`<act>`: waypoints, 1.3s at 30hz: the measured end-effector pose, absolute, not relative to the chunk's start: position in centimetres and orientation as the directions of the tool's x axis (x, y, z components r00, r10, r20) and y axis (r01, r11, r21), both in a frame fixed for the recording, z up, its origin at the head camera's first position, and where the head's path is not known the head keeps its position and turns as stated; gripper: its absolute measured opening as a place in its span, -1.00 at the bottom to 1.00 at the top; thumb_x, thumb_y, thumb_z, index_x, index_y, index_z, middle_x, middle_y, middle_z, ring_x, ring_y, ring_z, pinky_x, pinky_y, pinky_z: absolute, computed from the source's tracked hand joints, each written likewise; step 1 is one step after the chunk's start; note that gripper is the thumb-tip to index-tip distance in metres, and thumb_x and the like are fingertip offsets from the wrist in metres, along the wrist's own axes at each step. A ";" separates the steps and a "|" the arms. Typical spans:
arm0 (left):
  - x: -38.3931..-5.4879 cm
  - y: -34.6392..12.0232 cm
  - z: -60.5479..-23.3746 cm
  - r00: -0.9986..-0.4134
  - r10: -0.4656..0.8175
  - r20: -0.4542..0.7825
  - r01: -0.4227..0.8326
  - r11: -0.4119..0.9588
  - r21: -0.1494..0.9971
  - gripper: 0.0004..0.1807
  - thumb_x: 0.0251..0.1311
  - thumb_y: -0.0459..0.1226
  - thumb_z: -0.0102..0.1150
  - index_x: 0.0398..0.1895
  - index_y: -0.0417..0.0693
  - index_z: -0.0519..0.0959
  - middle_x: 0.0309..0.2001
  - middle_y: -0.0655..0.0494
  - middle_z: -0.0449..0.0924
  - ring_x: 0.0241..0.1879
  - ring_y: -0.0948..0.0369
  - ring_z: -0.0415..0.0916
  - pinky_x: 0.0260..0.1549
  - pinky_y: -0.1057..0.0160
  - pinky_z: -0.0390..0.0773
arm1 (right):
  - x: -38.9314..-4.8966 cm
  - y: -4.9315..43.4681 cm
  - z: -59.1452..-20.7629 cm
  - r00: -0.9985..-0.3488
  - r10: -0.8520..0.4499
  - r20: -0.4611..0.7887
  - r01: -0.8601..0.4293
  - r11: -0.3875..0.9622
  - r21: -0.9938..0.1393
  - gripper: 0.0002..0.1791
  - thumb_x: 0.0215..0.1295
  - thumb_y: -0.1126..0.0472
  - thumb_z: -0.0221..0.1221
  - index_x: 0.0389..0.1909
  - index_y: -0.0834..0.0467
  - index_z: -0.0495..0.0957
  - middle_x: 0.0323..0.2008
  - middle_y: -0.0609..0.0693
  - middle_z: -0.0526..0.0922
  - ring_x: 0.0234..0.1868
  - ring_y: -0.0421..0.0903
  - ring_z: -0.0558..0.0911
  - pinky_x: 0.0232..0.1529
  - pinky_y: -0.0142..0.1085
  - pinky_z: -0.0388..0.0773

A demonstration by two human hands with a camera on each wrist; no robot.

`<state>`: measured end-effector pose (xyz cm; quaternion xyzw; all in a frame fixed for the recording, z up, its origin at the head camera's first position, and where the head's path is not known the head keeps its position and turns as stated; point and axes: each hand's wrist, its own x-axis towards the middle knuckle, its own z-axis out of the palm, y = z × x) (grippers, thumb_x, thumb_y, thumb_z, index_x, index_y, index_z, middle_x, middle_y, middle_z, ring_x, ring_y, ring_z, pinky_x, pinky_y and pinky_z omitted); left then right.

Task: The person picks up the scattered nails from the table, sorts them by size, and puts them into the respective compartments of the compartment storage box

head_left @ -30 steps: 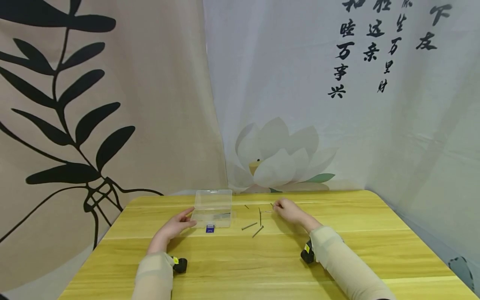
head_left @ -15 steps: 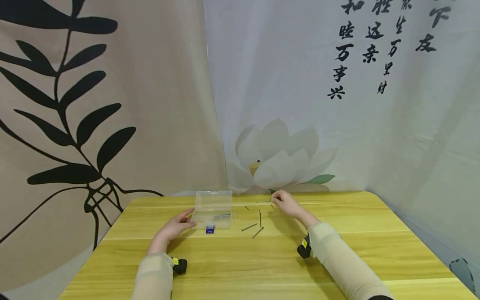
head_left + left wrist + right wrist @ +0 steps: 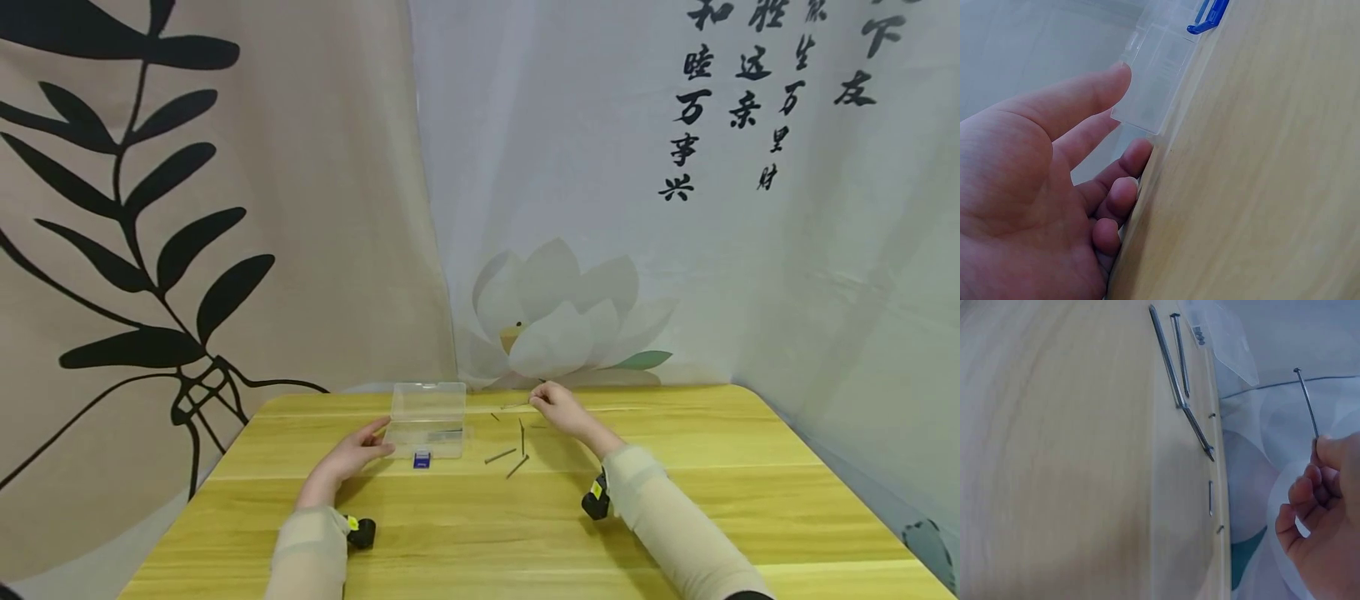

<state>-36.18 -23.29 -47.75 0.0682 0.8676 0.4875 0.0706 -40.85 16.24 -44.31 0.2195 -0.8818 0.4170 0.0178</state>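
A clear plastic box (image 3: 425, 440) with a blue latch (image 3: 422, 459) stands at the back of the table, its lid (image 3: 429, 402) raised. My left hand (image 3: 358, 450) holds the box by its left end; the left wrist view shows the thumb at its corner and the other fingers low by the tabletop. Between thumb and forefinger, my right hand (image 3: 1329, 506) pinches a thin nail (image 3: 1308, 403) near one end, the headed end pointing away. Beneath and to its left, several loose nails (image 3: 500, 456) of different lengths lie on the wood.
The wooden table (image 3: 480, 533) ends at a printed cloth backdrop (image 3: 337, 208) just behind the box and the right hand. Inside the box, dark slim pieces (image 3: 447, 434) show through the plastic. A small black camera (image 3: 596, 498) sits at the right wrist.
My right hand has picked up the nail from the table's far side and carried it up and left, toward the box. The left hand and box have stayed in place.
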 end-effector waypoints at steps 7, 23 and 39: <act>-36.1 -23.3 -47.8 -0.982 0.176 -0.062 0.038 0.514 0.857 -0.27 0.32 -0.16 0.18 0.49 -0.11 0.14 0.24 -0.30 0.30 0.22 -0.14 0.26 0.18 -0.21 0.25 | -41.0 14.6 -44.9 -0.892 -0.396 0.218 -0.418 0.538 -0.732 -0.78 0.50 0.28 -0.02 -0.29 0.37 0.45 -0.41 0.07 0.33 -0.49 -0.07 0.28 -0.40 -0.23 0.28; -35.8 -23.1 -47.6 -0.982 0.181 -0.057 0.045 0.515 0.856 -0.27 0.32 -0.16 0.19 0.49 -0.13 0.15 0.23 -0.32 0.32 0.22 -0.15 0.27 0.18 -0.22 0.25 | -41.6 9.4 -45.6 -0.882 -0.415 0.225 -0.453 0.611 -0.650 -0.76 0.50 0.24 -0.01 -0.21 0.32 0.56 -0.29 0.04 0.43 -0.40 -0.10 0.38 -0.36 -0.24 0.36; -36.0 -23.5 -47.8 -0.984 0.171 -0.048 0.048 0.520 0.853 -0.28 0.30 -0.17 0.20 0.47 -0.12 0.18 0.22 -0.30 0.34 0.21 -0.15 0.27 0.19 -0.23 0.23 | -41.6 5.8 -46.3 -0.860 -0.446 0.247 -0.507 0.703 -0.499 -0.81 0.44 0.23 0.08 -0.23 0.23 0.64 -0.24 0.01 0.56 -0.34 -0.17 0.46 -0.26 -0.26 0.49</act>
